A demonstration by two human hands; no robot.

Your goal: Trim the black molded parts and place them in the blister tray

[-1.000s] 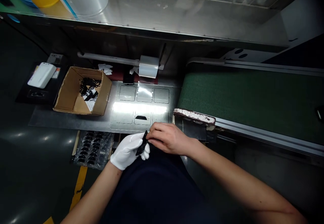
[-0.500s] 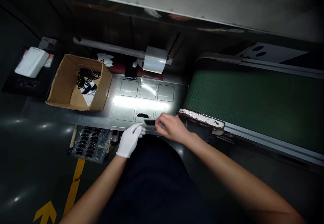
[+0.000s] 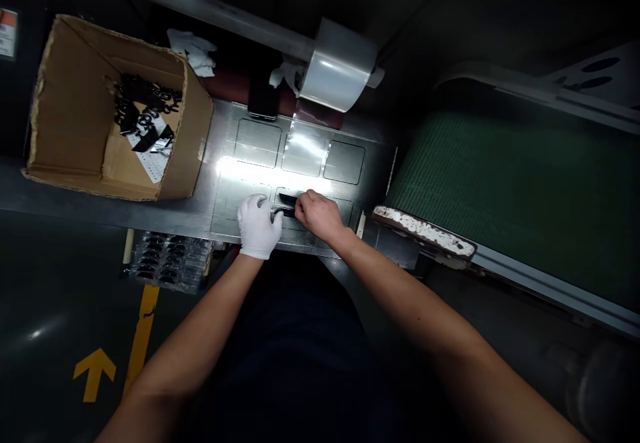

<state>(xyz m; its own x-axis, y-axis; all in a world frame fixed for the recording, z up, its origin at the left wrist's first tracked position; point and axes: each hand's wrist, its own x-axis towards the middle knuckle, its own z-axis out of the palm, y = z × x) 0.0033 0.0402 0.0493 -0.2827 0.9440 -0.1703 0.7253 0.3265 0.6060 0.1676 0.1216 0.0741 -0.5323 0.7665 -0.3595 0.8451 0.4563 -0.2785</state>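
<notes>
My left hand [image 3: 259, 227], in a white glove, rests at the front of the metal plate with its fingers curled. Its fingertips are at the left end of a small dark strip [image 3: 284, 212]. My bare right hand [image 3: 320, 215] pinches the strip's other end, its fingers covering that part. Just behind the strip lies a flat black piece [image 3: 287, 199] with a slanted end, partly hidden by my right fingers. Both are over a rectangle outlined on the metal plate [image 3: 305, 177].
Left stands an open cardboard box [image 3: 193, 139] with black parts and a white sheet inside. Behind the plate are a phone [image 3: 263, 101], a film roll [image 3: 340, 63] and white gloves [image 3: 194, 51]. A green conveyor belt [image 3: 500, 189] runs right. Bagged black pieces [image 3: 167, 258] sit below the bench edge.
My view has come closer to the bench. The strip in my right hand has moved up beside the flat black piece, and my gloved left hand has come onto the plate, fingers now curled at the strip.
</notes>
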